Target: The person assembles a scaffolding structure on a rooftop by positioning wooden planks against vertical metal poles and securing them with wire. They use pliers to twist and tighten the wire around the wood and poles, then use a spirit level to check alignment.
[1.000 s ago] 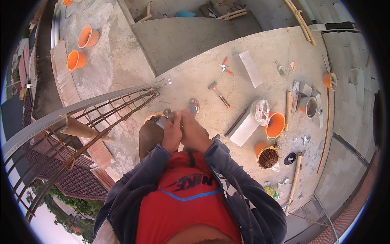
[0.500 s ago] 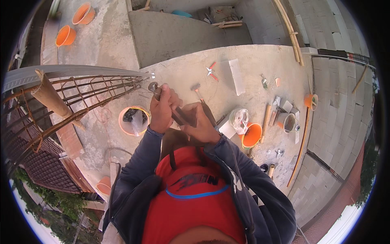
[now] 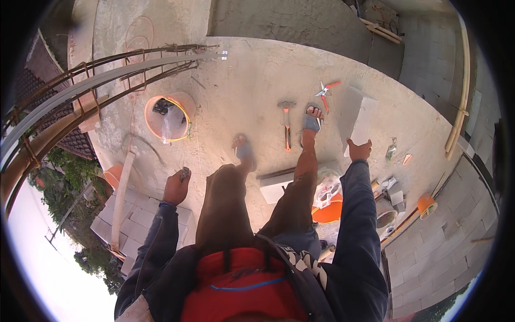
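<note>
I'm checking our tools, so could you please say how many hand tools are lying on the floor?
2: the hammer, left of the right foot, and the red-handled pliers-like tool, just beyond that foot. Others may be hidden.

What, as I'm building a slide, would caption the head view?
Left hand closed on a dark object, right hand open, a hammer on the floor.
</note>
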Action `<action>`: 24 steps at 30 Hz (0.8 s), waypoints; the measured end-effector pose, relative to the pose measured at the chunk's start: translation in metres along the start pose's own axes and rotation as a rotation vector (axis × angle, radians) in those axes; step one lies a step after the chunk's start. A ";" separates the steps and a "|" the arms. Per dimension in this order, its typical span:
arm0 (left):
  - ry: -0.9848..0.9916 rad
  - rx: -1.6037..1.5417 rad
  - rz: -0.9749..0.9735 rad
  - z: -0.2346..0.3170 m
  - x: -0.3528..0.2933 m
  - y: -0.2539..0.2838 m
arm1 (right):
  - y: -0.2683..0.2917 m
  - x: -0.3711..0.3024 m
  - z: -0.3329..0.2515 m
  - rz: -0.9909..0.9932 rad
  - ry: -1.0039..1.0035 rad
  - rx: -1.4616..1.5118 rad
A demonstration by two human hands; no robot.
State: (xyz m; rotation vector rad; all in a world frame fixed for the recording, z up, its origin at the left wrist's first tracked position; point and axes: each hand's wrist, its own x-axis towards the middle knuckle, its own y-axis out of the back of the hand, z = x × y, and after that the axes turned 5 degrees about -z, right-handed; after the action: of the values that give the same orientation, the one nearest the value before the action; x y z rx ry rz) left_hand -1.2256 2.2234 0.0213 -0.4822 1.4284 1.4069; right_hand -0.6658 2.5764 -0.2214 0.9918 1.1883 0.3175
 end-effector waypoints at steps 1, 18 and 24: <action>0.151 0.034 -0.018 -0.020 -0.003 -0.027 | -0.012 0.025 -0.021 -0.004 -0.103 -0.001; 0.556 -0.365 -0.207 -0.061 -0.090 -0.387 | 0.000 0.108 -0.036 0.037 0.156 -0.056; 0.518 -0.490 -0.164 -0.020 -0.062 -0.388 | 0.050 0.044 -0.105 0.002 0.457 -0.305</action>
State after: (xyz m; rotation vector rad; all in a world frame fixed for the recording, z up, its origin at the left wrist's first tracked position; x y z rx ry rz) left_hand -0.8829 2.0920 -0.1199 -1.3250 1.3844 1.5625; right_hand -0.7268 2.6842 -0.2132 0.6686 1.4950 0.7327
